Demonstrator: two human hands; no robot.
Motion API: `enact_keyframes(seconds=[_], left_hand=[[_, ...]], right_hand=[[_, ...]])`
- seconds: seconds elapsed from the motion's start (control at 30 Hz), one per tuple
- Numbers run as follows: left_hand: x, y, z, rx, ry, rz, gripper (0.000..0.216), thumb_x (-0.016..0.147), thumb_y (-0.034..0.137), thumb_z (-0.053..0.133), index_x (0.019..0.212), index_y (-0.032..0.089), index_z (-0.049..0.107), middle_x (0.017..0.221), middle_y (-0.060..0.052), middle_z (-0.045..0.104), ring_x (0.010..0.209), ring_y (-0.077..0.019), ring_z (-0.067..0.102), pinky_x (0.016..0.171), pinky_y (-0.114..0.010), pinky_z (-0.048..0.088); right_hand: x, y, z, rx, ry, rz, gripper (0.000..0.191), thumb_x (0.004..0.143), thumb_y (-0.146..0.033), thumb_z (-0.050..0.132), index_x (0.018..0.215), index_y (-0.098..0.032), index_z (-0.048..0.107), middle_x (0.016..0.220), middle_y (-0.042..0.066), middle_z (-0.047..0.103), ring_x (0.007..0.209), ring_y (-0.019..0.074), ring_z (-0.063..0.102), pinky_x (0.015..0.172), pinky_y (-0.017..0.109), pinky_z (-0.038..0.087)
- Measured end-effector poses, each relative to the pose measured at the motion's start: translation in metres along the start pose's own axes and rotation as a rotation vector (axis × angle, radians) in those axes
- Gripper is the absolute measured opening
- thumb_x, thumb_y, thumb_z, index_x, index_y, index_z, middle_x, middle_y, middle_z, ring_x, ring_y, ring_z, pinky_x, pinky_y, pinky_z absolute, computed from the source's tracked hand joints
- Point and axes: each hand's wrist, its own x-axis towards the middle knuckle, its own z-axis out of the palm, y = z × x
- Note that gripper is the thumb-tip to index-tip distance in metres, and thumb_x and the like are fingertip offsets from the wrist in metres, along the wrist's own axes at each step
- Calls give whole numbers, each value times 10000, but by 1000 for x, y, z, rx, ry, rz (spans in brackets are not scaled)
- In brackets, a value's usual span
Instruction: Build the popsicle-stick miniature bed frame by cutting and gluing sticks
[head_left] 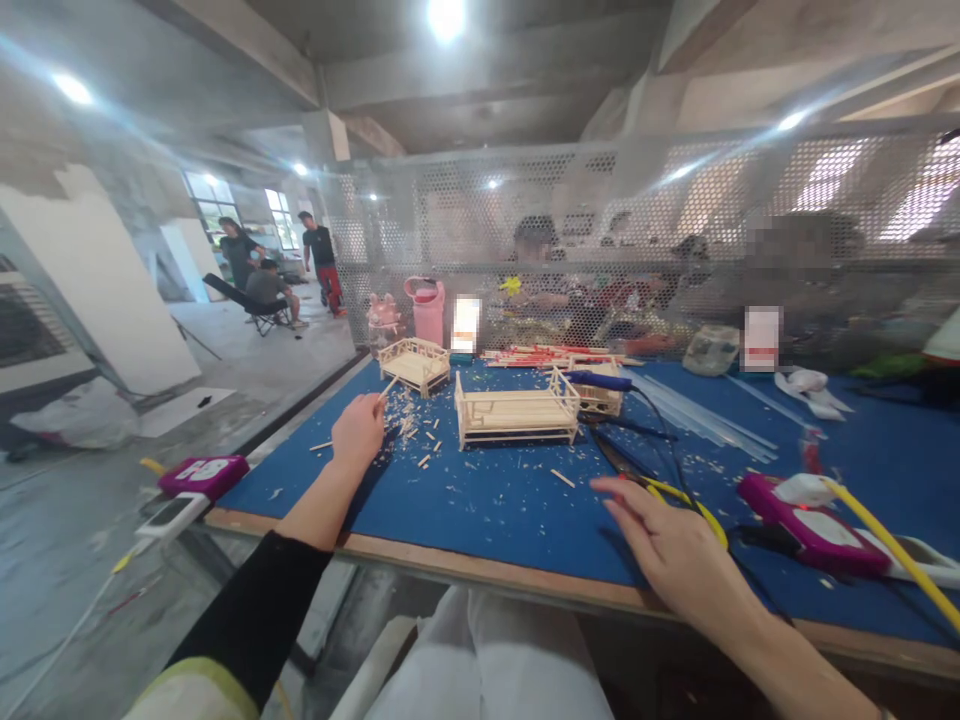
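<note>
My left hand (358, 432) is closed around a thin wooden stick (388, 388), whose tip points up toward a small wooden model bench (415, 366). Small scraps of wood lie beside that hand on the blue tabletop. In the middle stands a larger wooden model bed (517, 412) with railings, touched by neither hand. My right hand (660, 540) hovers over the table's front part, fingers stretched out and apart, with nothing visible in it. Just beyond it lie pliers with yellow handles (694, 505), partly hidden by the hand. A blue-handled corded tool (600, 380) rests against a third wooden model (611, 399).
Clear plastic sticks (697, 415) and red-tipped sticks (551, 356) lie farther back. A purple and white power strip (817, 525) sits right; another purple unit (204, 476) is at the left edge. Pink cups (428, 315) stand before a perforated screen (465, 210). People are in the background.
</note>
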Motion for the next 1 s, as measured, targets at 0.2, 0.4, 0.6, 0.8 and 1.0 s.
enact_keyframes(seconds=[0.2, 0.4, 0.6, 0.8, 1.0], left_hand=[[-52, 55, -21, 42, -207, 433, 385, 915, 389, 267, 859, 207, 601, 882, -44, 641, 845, -188, 592, 649, -264, 416], [-79, 85, -29, 27, -247, 653, 382, 914, 397, 274, 846, 194, 590, 830, -50, 644, 827, -189, 600, 665, -272, 433], [-77, 74, -21, 24, -369, 523, 352, 910, 369, 298, 856, 197, 600, 841, -64, 668, 791, -203, 628, 656, -289, 446], [-77, 82, -1, -54, -402, 503, 323, 889, 358, 346, 838, 181, 612, 877, -95, 662, 829, -229, 621, 679, -300, 436], [-80, 82, 2, -126, -356, 469, 354, 899, 371, 306, 851, 196, 610, 877, -74, 660, 823, -202, 612, 668, -276, 422]], right_hand=[[32, -34, 10, -212, 193, -245, 482, 867, -254, 388, 1342, -171, 361, 1413, 138, 347, 1310, 268, 281, 987, 453, 322], [64, -57, 20, -154, -125, -332, 276, 867, -167, 381, 1004, -162, 621, 972, 105, 668, 916, 204, 598, 869, 373, 416], [42, 2, 15, -188, -28, 137, 317, 859, -190, 356, 1067, -82, 570, 1014, 175, 633, 948, 235, 594, 818, 358, 450], [45, 58, -19, -152, -139, 371, 330, 809, -151, 339, 928, -175, 646, 906, 83, 695, 855, 208, 641, 752, 292, 460], [88, 71, -3, -245, -407, 350, 231, 750, -191, 459, 777, -133, 681, 853, 138, 701, 803, 236, 653, 662, 283, 455]])
